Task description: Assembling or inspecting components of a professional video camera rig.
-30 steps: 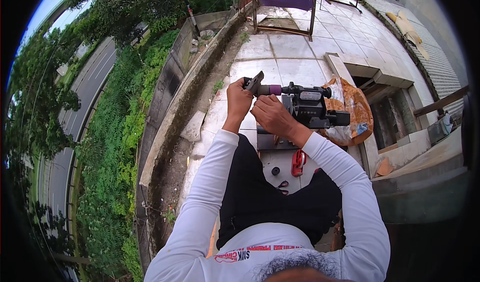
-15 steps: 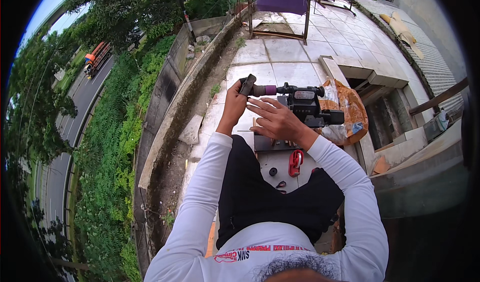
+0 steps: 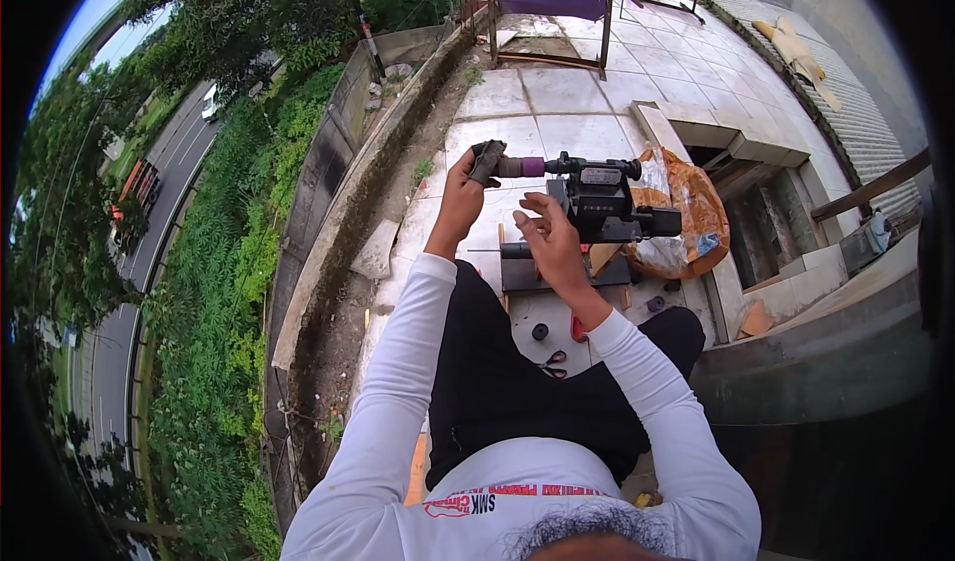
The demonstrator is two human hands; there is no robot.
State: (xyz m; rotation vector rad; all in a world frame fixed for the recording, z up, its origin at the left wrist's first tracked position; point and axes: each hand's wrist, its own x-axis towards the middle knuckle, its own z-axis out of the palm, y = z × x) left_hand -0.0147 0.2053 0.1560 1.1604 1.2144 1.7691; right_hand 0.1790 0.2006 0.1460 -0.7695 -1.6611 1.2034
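A black bench machine (image 3: 603,198) stands on a dark base in front of me, its spindle pointing left. On that spindle sits a roller with a purple band (image 3: 534,167). My left hand (image 3: 460,201) grips a dark grey-brown cloth-like piece (image 3: 486,162) at the roller's left end. My right hand (image 3: 553,243) hovers below the roller, fingers loosely bent and apart, nothing visible in it. A thin rod (image 3: 484,251) sticks out to the left behind that hand.
Between my legs lie dark-handled scissors (image 3: 553,365), a small black cylinder (image 3: 539,332) and a partly hidden red tool (image 3: 578,328). An orange-brown sack (image 3: 701,213) rests right of the machine. A low wall (image 3: 328,263) runs along the left, with a road beyond.
My right hand has drawn back from beside the roller, down and towards me. The left hand stays at the roller's end. My right knee has shifted outward, uncovering more of the scissors.
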